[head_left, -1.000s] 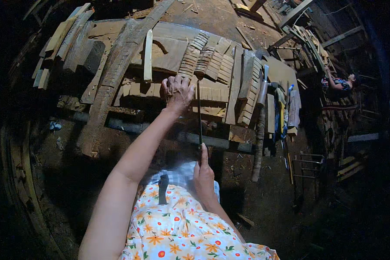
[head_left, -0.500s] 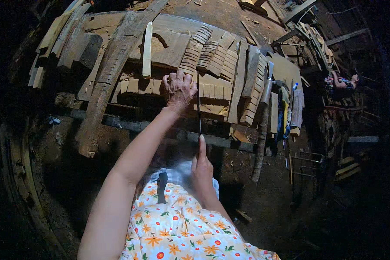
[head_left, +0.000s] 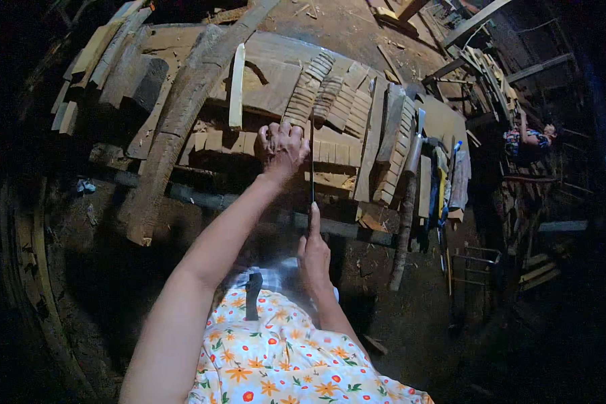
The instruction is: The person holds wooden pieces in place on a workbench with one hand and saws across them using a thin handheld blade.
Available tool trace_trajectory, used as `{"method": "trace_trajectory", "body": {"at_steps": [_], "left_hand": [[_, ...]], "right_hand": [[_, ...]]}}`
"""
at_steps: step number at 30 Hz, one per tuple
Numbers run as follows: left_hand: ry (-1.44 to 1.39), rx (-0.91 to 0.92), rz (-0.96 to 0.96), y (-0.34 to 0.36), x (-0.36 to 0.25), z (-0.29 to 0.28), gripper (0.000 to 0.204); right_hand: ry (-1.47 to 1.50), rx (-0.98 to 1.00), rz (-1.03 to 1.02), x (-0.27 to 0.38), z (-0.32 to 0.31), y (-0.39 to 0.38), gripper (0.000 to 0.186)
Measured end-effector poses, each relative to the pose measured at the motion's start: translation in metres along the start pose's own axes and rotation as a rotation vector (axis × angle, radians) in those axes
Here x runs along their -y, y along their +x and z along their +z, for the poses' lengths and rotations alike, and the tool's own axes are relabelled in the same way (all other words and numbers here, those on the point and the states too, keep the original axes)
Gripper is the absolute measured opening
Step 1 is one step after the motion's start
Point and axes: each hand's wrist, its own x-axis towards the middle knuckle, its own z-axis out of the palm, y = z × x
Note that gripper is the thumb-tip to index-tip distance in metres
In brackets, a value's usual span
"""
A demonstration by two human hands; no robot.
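A wooden strip (head_left: 337,154), marked off into short blocks by crosswise lines, lies along the near side of the work table (head_left: 269,47). My left hand (head_left: 285,149) is closed over this strip, its knuckles bent and fingertips hidden. In my right hand (head_left: 314,259) is a saw (head_left: 312,158), seen edge-on as a thin dark line, its handle mostly hidden by the fingers. The blade crosses the strip just right of my left hand. Beyond it lie rows of cut wooden pieces (head_left: 308,87) and a pale narrow stick (head_left: 237,87).
A long rough beam (head_left: 175,128) slants across the table's left side, beside stacked planks (head_left: 104,50). At the right lie a long-handled tool (head_left: 411,168) and a yellow-and-blue tool (head_left: 442,175). Another person (head_left: 532,138) is at the far right among timber.
My right hand has slid forward a little with the saw, toward the table. My left hand keeps its hold on the strip. The whole view has shifted slightly.
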Motion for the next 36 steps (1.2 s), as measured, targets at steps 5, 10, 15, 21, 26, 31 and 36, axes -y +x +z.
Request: {"method": "trace_trajectory", "body": {"at_steps": [5, 10, 15, 21, 26, 31, 36], "left_hand": [[0.028, -0.012, -0.019, 0.0, 0.001, 0.002, 0.019], [0.032, 0.011, -0.017, 0.0, 0.0, -0.001, 0.019], [0.039, 0.086, -0.023, -0.004, 0.004, 0.005, 0.022], [-0.177, 0.303, -0.103, 0.005, 0.019, -0.016, 0.041], [-0.199, 0.441, 0.08, 0.0, 0.043, -0.058, 0.061], [-0.097, 0.522, 0.111, -0.008, 0.037, -0.063, 0.062], [-0.12, 0.472, 0.087, -0.007, 0.028, -0.056, 0.056]], "right_hand": [[-0.029, 0.107, 0.074, -0.002, -0.004, -0.042, 0.076], [0.043, -0.02, -0.065, -0.002, 0.003, -0.004, 0.081], [0.054, 0.014, -0.023, -0.015, 0.016, -0.016, 0.077], [0.207, 0.034, -0.023, -0.027, -0.015, -0.044, 0.068], [0.209, 0.044, 0.043, -0.031, -0.015, -0.048, 0.067], [0.179, -0.029, 0.025, -0.028, -0.014, -0.043, 0.068], [0.173, -0.102, -0.08, -0.031, -0.018, -0.046, 0.069]]}}
